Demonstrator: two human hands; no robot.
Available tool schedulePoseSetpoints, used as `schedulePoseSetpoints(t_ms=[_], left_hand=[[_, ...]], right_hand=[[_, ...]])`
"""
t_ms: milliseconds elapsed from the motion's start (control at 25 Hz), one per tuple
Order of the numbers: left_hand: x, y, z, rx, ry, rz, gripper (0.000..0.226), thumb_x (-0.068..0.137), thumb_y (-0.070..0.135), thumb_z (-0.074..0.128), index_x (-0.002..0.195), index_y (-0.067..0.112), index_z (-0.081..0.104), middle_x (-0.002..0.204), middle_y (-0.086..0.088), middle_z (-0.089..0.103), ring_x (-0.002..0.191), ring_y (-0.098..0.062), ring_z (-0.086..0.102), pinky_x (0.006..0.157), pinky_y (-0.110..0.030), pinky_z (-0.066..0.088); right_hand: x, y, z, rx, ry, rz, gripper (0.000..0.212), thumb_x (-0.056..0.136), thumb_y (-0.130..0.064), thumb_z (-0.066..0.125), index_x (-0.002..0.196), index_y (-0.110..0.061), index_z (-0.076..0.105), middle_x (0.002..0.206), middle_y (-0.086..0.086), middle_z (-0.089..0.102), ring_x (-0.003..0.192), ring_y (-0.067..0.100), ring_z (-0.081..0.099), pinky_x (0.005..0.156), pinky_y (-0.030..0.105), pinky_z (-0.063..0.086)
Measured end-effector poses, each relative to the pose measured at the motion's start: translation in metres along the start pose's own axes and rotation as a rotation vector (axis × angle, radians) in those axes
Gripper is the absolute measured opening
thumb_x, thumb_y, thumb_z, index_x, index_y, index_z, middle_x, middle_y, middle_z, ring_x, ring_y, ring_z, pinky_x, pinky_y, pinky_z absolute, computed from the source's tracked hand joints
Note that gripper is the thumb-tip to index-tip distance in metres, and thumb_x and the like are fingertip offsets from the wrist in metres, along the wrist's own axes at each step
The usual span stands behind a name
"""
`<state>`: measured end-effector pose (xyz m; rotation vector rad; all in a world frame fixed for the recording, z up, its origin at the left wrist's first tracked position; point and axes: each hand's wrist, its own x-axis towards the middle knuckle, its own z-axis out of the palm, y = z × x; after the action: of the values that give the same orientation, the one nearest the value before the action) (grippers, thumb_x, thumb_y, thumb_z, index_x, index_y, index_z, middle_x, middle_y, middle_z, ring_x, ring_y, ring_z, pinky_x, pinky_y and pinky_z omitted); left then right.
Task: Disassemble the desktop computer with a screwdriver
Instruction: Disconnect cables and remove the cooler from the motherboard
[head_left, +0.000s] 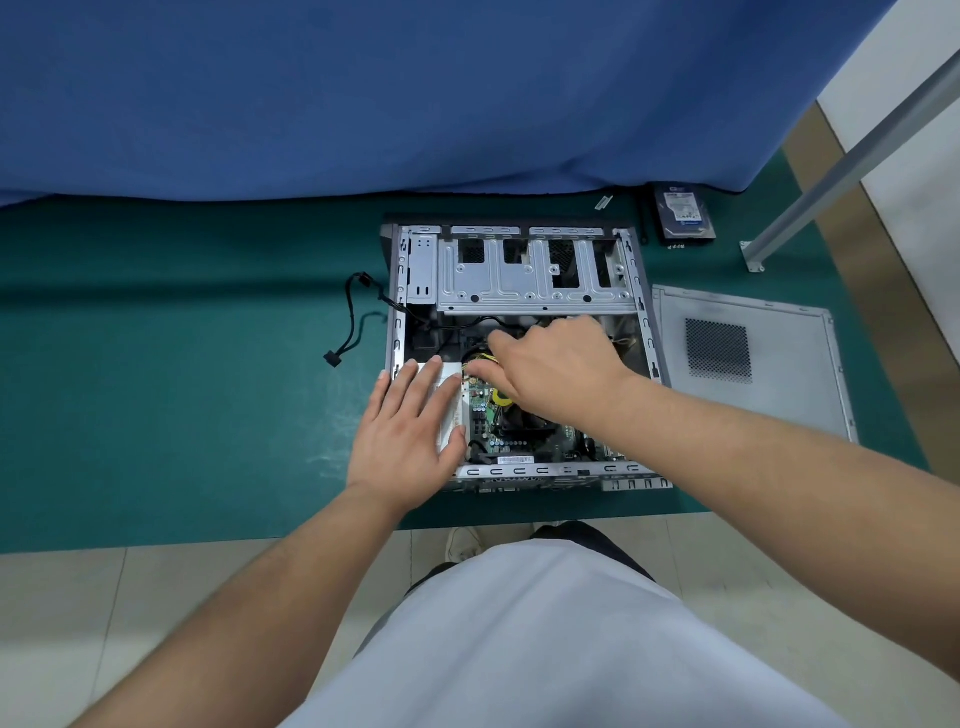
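Even, soft light from above lies over my bench (182, 364), with a dull shadow band crossing it left of my left grip (410, 441), no harsh glare, slight softness throughout and wide-angle bending toward the edges.

Drive cage (535, 270) roofs the case's far half; near half lies open above

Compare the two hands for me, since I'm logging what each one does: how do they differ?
The left hand lies flat, fingers spread, on the computer case's near-left corner; the right hand reaches deeper inside, fingers curled at the yellow and black cables. Both are bare, and neither holds a screwdriver.
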<state>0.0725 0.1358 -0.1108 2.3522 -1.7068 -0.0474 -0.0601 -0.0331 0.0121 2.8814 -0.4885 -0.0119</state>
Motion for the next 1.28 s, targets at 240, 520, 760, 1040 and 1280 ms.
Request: schedulePoseSetpoints(t_ms=[240, 520, 760, 1040, 1280], left_hand=[[0.0, 0.0, 0.0, -0.011, -0.002, 0.001, 0.061, 0.097, 0.048, 0.04, 0.153, 0.025, 0.04, 0.163, -0.004, 0.036, 0.153, -0.028, 0.027, 0.127, -0.05, 0.014], [0.0, 0.0, 0.0, -0.025, 0.006, 0.001, 0.061, 0.097, 0.048, 0.04, 0.152, 0.024, 0.045, 0.163, -0.004, 0.037, 0.152, -0.029, 0.029, 0.127, -0.051, 0.015], [0.0, -0.001, 0.001, -0.023, -0.002, 0.004, 0.063, 0.097, 0.049, 0.039, 0.155, 0.026, 0.04, 0.164, -0.002, 0.034, 0.153, -0.028, 0.026, 0.127, -0.05, 0.013], [0.0, 0.0, 0.001, -0.022, 0.017, 0.002, 0.062, 0.096, 0.048, 0.04, 0.154, 0.025, 0.043, 0.164, -0.003, 0.036, 0.152, -0.028, 0.028, 0.128, -0.048, 0.011], [0.0, -0.001, 0.001, -0.025, 0.008, 0.006, 0.062, 0.096, 0.048, 0.04, 0.154, 0.024, 0.043, 0.164, -0.002, 0.035, 0.153, -0.028, 0.027, 0.128, -0.049, 0.013]], right_hand=[[0.006, 0.009, -0.006, 0.11, -0.073, -0.388, 0.038, 0.102, -0.043, 0.033, 0.123, -0.02, 0.054, 0.091, 0.003, 0.058, 0.088, 0.026, 0.053, 0.074, 0.039, 0.039], [0.009, 0.008, -0.001, -0.02, -0.018, -0.225, 0.04, 0.104, -0.044, 0.034, 0.113, -0.014, 0.058, 0.077, 0.002, 0.062, 0.069, 0.026, 0.056, 0.055, 0.034, 0.036], [0.003, 0.01, -0.009, -0.04, -0.021, -0.108, 0.051, 0.103, -0.054, 0.026, 0.103, -0.015, 0.059, 0.055, -0.004, 0.033, 0.054, 0.024, 0.045, 0.051, 0.029, 0.029], [0.009, 0.013, -0.006, 0.056, -0.077, -0.364, 0.039, 0.105, -0.045, 0.033, 0.123, -0.017, 0.052, 0.092, 0.002, 0.062, 0.087, 0.025, 0.056, 0.074, 0.042, 0.049], [0.003, 0.007, -0.002, -0.025, -0.025, -0.124, 0.054, 0.106, -0.058, 0.022, 0.105, -0.018, 0.058, 0.052, -0.005, 0.033, 0.045, 0.021, 0.036, 0.047, 0.026, 0.027]])
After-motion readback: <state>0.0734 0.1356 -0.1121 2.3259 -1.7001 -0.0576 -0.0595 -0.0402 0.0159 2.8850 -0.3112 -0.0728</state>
